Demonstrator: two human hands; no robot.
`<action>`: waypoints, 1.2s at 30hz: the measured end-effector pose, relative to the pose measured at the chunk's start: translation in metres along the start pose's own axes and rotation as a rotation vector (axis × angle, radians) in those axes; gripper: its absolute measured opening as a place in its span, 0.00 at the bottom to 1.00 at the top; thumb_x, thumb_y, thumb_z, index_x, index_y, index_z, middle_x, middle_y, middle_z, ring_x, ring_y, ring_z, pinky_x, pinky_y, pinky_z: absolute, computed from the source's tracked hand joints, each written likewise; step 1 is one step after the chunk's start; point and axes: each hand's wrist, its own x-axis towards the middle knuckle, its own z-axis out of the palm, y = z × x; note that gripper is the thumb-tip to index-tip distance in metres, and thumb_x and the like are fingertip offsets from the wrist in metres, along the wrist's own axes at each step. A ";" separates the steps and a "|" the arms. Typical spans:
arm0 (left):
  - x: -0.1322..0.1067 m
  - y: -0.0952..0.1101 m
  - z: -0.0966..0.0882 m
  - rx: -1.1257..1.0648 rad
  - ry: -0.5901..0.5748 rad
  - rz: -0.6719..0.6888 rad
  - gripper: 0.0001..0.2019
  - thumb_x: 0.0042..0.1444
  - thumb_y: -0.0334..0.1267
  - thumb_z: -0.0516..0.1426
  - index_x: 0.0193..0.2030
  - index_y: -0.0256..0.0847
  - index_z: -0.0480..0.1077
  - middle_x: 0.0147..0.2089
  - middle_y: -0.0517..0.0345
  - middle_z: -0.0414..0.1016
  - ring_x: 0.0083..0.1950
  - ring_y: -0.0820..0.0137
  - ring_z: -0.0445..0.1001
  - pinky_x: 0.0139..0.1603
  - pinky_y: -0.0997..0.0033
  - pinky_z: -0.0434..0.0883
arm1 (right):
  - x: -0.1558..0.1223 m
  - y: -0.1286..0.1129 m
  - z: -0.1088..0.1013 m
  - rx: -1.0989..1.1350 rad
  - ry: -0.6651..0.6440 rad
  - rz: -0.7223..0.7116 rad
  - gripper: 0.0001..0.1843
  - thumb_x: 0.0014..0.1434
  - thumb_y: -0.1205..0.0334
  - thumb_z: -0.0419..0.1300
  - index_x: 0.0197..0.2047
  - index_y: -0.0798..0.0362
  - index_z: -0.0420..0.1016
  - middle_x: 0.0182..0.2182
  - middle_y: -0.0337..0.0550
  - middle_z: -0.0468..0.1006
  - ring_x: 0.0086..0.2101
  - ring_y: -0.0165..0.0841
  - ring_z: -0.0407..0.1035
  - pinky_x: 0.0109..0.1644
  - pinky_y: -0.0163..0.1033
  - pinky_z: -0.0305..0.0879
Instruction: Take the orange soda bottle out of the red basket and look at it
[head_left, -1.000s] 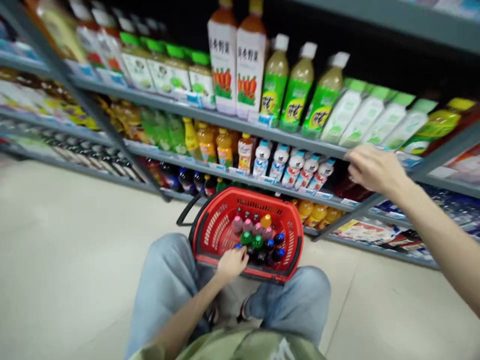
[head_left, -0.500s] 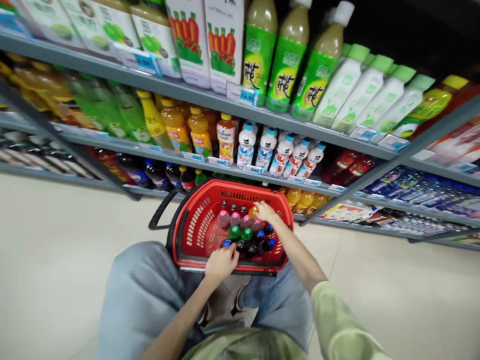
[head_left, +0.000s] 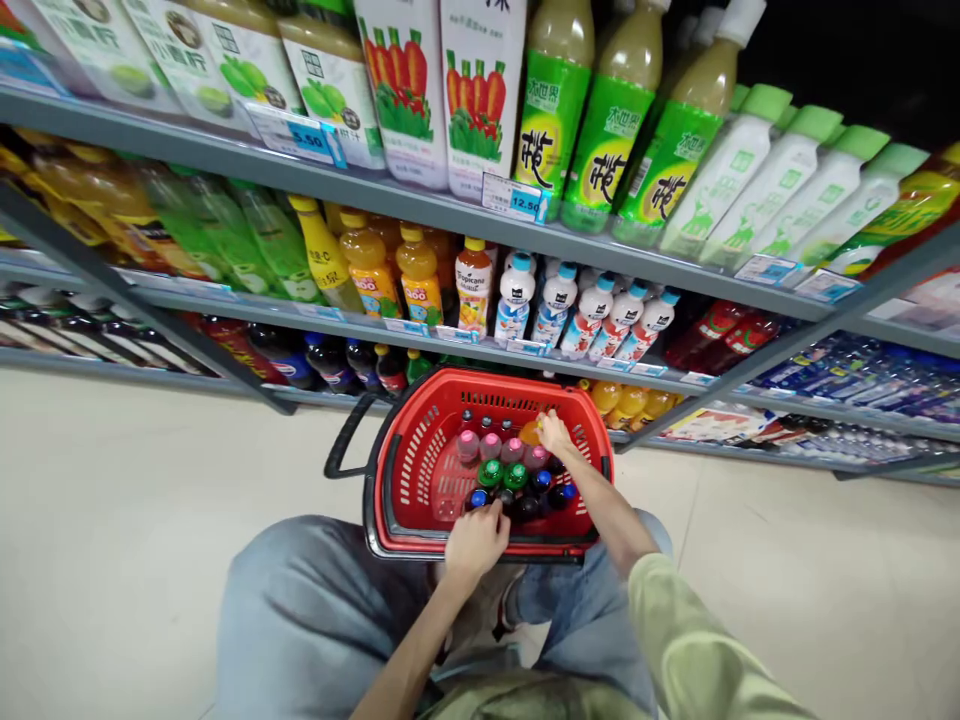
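Note:
A red shopping basket (head_left: 420, 400) tilts between my knees and the shelf, with several small drink bottles standing in it. My right hand (head_left: 555, 436) reaches into its far right corner, fingers closed round a bottle of orange drink (head_left: 530, 432). Beside that bottle runs a row of pink-capped bottles (head_left: 490, 447). Nearer me are green-capped bottles (head_left: 514, 476) and dark bottles with blue caps (head_left: 562, 497). My left hand (head_left: 478, 540) lies over the basket's near rim with curled fingers, close to a dark bottle cap (head_left: 506, 497); what it grips is hidden.
Drink shelves (head_left: 360, 190) span the view ahead, with juice cartons (head_left: 480, 100) and green-labelled bottles (head_left: 604, 150) on top. Small milk-drink bottles (head_left: 555, 305) stand below. The basket's black handle (head_left: 345, 440) sticks out left over the pale floor (head_left: 112, 520).
The view has shifted, so shelves and basket appear farther right and slightly lower. My right hand stays on the orange drink bottle, and my left hand stays at the near rim.

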 end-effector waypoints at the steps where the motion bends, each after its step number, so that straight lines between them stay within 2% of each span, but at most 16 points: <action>1: 0.000 0.000 0.000 -0.002 -0.002 0.003 0.13 0.68 0.36 0.47 0.45 0.40 0.73 0.42 0.46 0.81 0.44 0.55 0.81 0.41 0.62 0.71 | -0.004 0.002 -0.003 0.001 0.011 0.004 0.16 0.69 0.62 0.52 0.58 0.54 0.68 0.56 0.54 0.69 0.44 0.35 0.74 0.44 0.36 0.66; 7: 0.000 0.003 -0.001 -0.013 0.010 0.013 0.14 0.68 0.37 0.46 0.48 0.39 0.72 0.43 0.45 0.81 0.45 0.55 0.81 0.43 0.62 0.71 | -0.034 0.012 -0.040 0.007 0.137 -0.039 0.19 0.71 0.55 0.48 0.61 0.50 0.65 0.59 0.53 0.67 0.47 0.39 0.72 0.47 0.40 0.65; 11: -0.002 0.004 0.001 -0.032 0.019 0.028 0.14 0.68 0.37 0.46 0.50 0.39 0.71 0.43 0.44 0.80 0.44 0.55 0.80 0.43 0.61 0.72 | -0.068 0.022 -0.075 0.101 0.386 -0.124 0.19 0.69 0.52 0.50 0.59 0.52 0.64 0.55 0.53 0.72 0.52 0.43 0.69 0.51 0.43 0.66; 13: -0.003 0.001 0.002 -0.061 0.022 0.021 0.14 0.68 0.37 0.47 0.53 0.39 0.70 0.44 0.45 0.80 0.45 0.56 0.80 0.44 0.60 0.72 | -0.091 0.025 -0.094 0.220 0.520 -0.167 0.18 0.68 0.51 0.52 0.55 0.52 0.65 0.51 0.52 0.75 0.49 0.43 0.71 0.51 0.44 0.67; 15: -0.002 -0.002 0.004 -0.146 0.059 0.031 0.15 0.67 0.36 0.49 0.58 0.40 0.67 0.50 0.47 0.79 0.49 0.57 0.79 0.48 0.60 0.73 | -0.114 0.025 -0.115 0.371 0.618 -0.193 0.17 0.66 0.49 0.55 0.52 0.51 0.65 0.49 0.51 0.76 0.46 0.42 0.73 0.51 0.46 0.70; 17: 0.000 -0.003 0.003 -0.306 0.136 0.051 0.21 0.65 0.36 0.53 0.64 0.42 0.61 0.60 0.47 0.73 0.58 0.58 0.75 0.52 0.60 0.74 | -0.138 0.021 -0.136 0.548 0.699 -0.214 0.18 0.63 0.48 0.58 0.50 0.50 0.66 0.48 0.50 0.76 0.45 0.41 0.75 0.49 0.45 0.74; 19: 0.003 0.001 -0.003 -0.548 0.249 0.114 0.34 0.59 0.36 0.60 0.70 0.45 0.53 0.69 0.46 0.62 0.67 0.58 0.67 0.58 0.60 0.74 | -0.159 0.016 -0.159 0.704 0.745 -0.226 0.21 0.60 0.46 0.61 0.50 0.49 0.67 0.49 0.49 0.76 0.42 0.40 0.77 0.44 0.44 0.76; 22: 0.005 0.021 -0.020 -0.897 0.420 0.309 0.48 0.51 0.39 0.67 0.74 0.49 0.45 0.74 0.44 0.50 0.73 0.55 0.57 0.62 0.56 0.74 | -0.186 0.009 -0.190 0.888 0.742 -0.232 0.26 0.56 0.43 0.66 0.51 0.50 0.71 0.49 0.49 0.77 0.37 0.39 0.79 0.37 0.42 0.77; 24: 0.001 0.039 -0.032 -1.010 0.567 0.379 0.45 0.53 0.41 0.68 0.73 0.49 0.49 0.73 0.45 0.52 0.73 0.53 0.57 0.64 0.53 0.73 | -0.200 0.007 -0.206 1.002 0.699 -0.237 0.28 0.54 0.42 0.68 0.50 0.51 0.73 0.46 0.48 0.79 0.34 0.38 0.79 0.35 0.40 0.76; 26: -0.007 0.055 -0.041 -1.072 0.718 0.364 0.38 0.56 0.41 0.67 0.70 0.48 0.56 0.70 0.45 0.58 0.72 0.54 0.59 0.66 0.50 0.70 | -0.212 0.005 -0.217 1.065 0.664 -0.251 0.28 0.52 0.42 0.69 0.49 0.53 0.75 0.42 0.47 0.80 0.32 0.37 0.78 0.34 0.39 0.75; 28: -0.017 0.065 -0.045 -1.152 0.791 0.355 0.33 0.55 0.41 0.68 0.65 0.47 0.62 0.67 0.46 0.62 0.70 0.53 0.62 0.69 0.47 0.67 | -0.223 0.003 -0.225 1.029 0.698 -0.281 0.26 0.51 0.43 0.70 0.45 0.54 0.76 0.39 0.46 0.80 0.32 0.35 0.75 0.35 0.38 0.74; 29: -0.023 0.068 -0.047 -1.217 0.767 0.364 0.32 0.54 0.41 0.69 0.63 0.46 0.63 0.66 0.45 0.63 0.70 0.53 0.63 0.69 0.47 0.66 | -0.227 0.001 -0.229 0.984 0.741 -0.296 0.24 0.51 0.44 0.70 0.43 0.54 0.76 0.38 0.45 0.80 0.32 0.34 0.74 0.36 0.38 0.73; 31: -0.036 0.073 -0.050 -1.416 0.594 0.388 0.35 0.52 0.43 0.70 0.64 0.46 0.62 0.65 0.45 0.65 0.65 0.51 0.68 0.63 0.49 0.73 | -0.233 -0.001 -0.235 0.888 0.829 -0.302 0.21 0.53 0.45 0.69 0.38 0.54 0.76 0.35 0.43 0.78 0.32 0.31 0.71 0.36 0.36 0.69; 33: -0.048 0.079 -0.055 -1.691 0.309 0.395 0.39 0.54 0.48 0.68 0.68 0.48 0.57 0.61 0.45 0.70 0.53 0.53 0.78 0.44 0.57 0.82 | -0.235 -0.002 -0.242 0.828 0.861 -0.287 0.20 0.54 0.45 0.67 0.33 0.54 0.73 0.30 0.39 0.75 0.29 0.29 0.66 0.34 0.34 0.63; 34: -0.054 0.083 -0.058 -1.820 0.164 0.387 0.38 0.56 0.53 0.66 0.69 0.49 0.56 0.57 0.45 0.73 0.45 0.56 0.80 0.32 0.63 0.80 | -0.235 -0.002 -0.245 0.824 0.850 -0.282 0.20 0.55 0.45 0.67 0.31 0.54 0.71 0.27 0.37 0.73 0.28 0.28 0.63 0.33 0.34 0.61; 36: -0.063 0.091 -0.065 -2.017 -0.093 0.347 0.33 0.59 0.63 0.59 0.63 0.43 0.63 0.46 0.48 0.78 0.28 0.65 0.77 0.17 0.74 0.69 | -0.233 -0.001 -0.249 0.860 0.799 -0.279 0.20 0.54 0.45 0.66 0.28 0.54 0.69 0.25 0.35 0.69 0.27 0.27 0.59 0.32 0.33 0.57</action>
